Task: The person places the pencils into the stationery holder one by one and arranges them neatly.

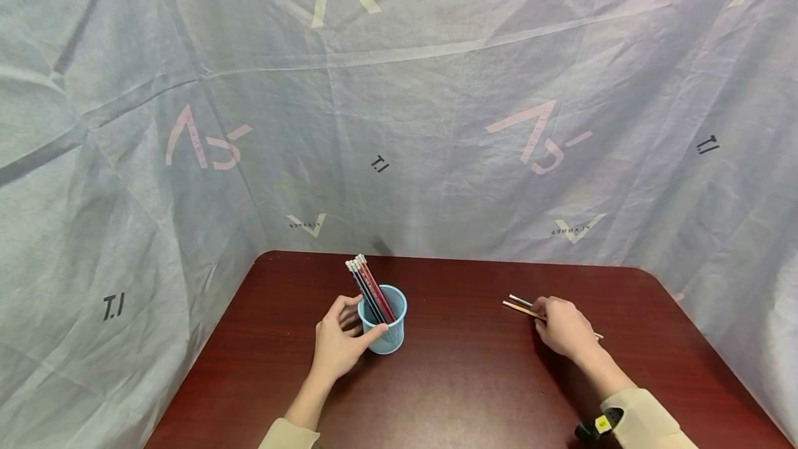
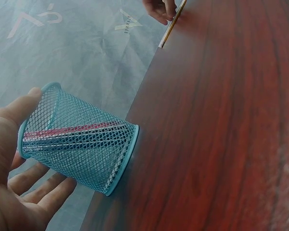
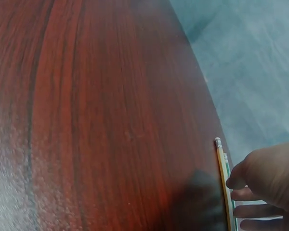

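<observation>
My left hand (image 1: 339,341) holds a light blue mesh pencil cup (image 1: 386,343), thumb at the rim and fingers on the other side. Several pencils (image 2: 77,136), dark and red with white ends, lean inside the cup. At the right, two pencils lie side by side on the table: a yellow pencil (image 3: 223,178) and a green-and-white pencil (image 3: 226,161). Over them is my right hand (image 1: 564,326), its thumb and loosely spread fingertips right at the pencils. The hand hides the pencils' middle part in the head view.
A dark red wooden table (image 1: 461,366) with rounded far corners carries everything. Behind it and along both sides hangs a wrinkled grey printed cloth (image 1: 424,123). A black device with a yellow label (image 1: 603,424) is on the right wrist by the sleeve.
</observation>
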### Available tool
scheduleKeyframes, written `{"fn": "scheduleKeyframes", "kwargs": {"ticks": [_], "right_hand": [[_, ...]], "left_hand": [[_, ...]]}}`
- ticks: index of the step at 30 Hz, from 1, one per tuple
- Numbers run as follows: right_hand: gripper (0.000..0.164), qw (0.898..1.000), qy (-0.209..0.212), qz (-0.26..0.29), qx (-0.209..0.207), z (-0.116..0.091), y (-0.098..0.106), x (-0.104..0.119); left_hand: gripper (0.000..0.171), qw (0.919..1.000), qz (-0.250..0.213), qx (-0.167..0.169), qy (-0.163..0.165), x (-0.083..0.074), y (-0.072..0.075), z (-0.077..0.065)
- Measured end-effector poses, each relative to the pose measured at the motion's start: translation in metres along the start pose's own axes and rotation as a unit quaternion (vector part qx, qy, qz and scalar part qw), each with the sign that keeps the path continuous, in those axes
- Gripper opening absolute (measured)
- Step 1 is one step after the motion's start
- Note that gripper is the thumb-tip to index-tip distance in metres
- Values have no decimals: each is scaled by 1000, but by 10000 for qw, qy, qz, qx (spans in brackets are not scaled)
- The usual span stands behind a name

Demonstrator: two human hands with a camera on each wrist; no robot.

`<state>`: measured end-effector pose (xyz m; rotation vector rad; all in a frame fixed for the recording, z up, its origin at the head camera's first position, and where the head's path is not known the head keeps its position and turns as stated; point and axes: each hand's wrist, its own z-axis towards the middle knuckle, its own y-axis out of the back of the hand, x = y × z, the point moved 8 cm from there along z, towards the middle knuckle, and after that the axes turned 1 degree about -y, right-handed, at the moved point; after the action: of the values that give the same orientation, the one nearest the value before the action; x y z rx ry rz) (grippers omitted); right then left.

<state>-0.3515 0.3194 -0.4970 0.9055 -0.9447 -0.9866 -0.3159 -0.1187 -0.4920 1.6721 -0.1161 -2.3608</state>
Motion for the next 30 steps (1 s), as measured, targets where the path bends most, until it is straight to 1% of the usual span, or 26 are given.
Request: {"fn": "scheduleKeyframes", "kwargs": {"ticks": [9,13,16,19,23,26,30], "right_hand": [[17,9999,19,44,105,-1,-5,7],[14,10000,49,41,49,-2,-7,8],[12,9999,-5,91,45,-3,-8,7],[10,9998,-70,151,144,-2,-9,5],[9,9997,-115,176,156,-1,-4,6],[10,9998,-17,170,-76,2,8,11],[12,9971,363,169,-642,11,27,23]], "left_hand": [[59,10000,-20,5,-1,1,1,0],[59,10000,-46,17,-8,1,1,0],[59,10000,-58,21,-11,0,1,0],[59,10000,-58,19,0,0,0,0],[59,10000,-44,24,16,1,0,0],[59,10000,-17,15,8,1,0,0],[59,10000,19,-4,-21,0,1,0]]}}
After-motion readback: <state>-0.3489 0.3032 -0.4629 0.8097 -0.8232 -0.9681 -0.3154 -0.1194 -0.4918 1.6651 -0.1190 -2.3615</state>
